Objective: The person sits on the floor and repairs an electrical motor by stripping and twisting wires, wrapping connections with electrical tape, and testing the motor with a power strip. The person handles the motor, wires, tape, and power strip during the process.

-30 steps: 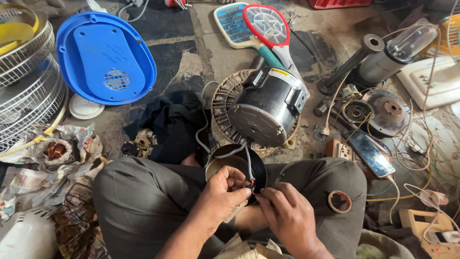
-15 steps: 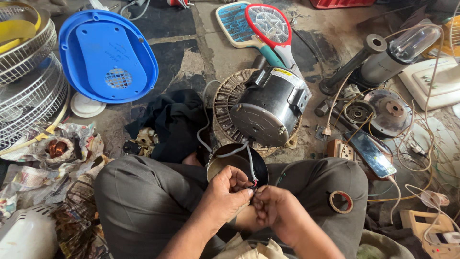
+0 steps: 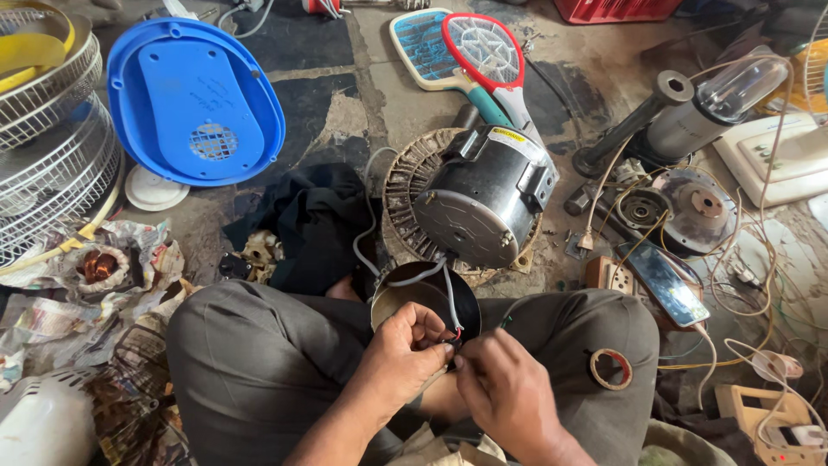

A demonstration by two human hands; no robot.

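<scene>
I sit cross-legged on the floor. My left hand and my right hand meet over my lap, both pinching the thin wire ends that run down from a grey electric motor. The motor lies on a round finned metal plate just past my knees. Under my hands rests a round black cap with a metal rim. The wire tips are partly hidden by my fingers.
A blue plastic cover lies far left beside wire fan guards. Two racket-shaped swatters lie beyond the motor. A tape roll sits on my right knee. A phone, motor parts, loose wires and a black cloth surround me.
Both hands have stayed on the wire ends. My right hand has shifted slightly, closing in toward the left hand's fingertips. The motor has not moved.
</scene>
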